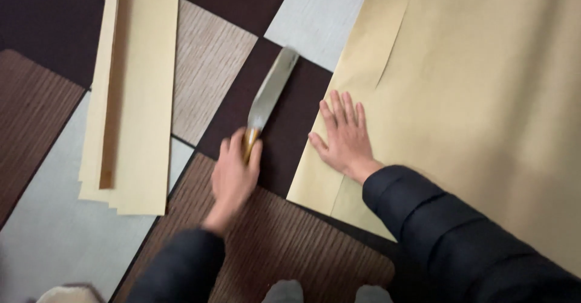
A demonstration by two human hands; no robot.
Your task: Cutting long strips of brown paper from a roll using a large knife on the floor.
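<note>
My left hand [235, 176] is closed around the yellowish handle of a long flat metal blade [273, 88], which lies on the patchwork floor pointing away from me. Spread flat, my right hand [344, 136] presses down on the near left corner of a large tan paper sheet [484, 85]. That sheet covers the right side of the view and has a cut slit near its upper left part. The blade lies just left of the sheet's edge, apart from it.
A stack of long tan paper strips [134, 97] lies on the floor at the left. The floor [209, 67] is a carpet of brown, beige, grey and dark squares. Grey sock toes [284, 291] show at the bottom edge.
</note>
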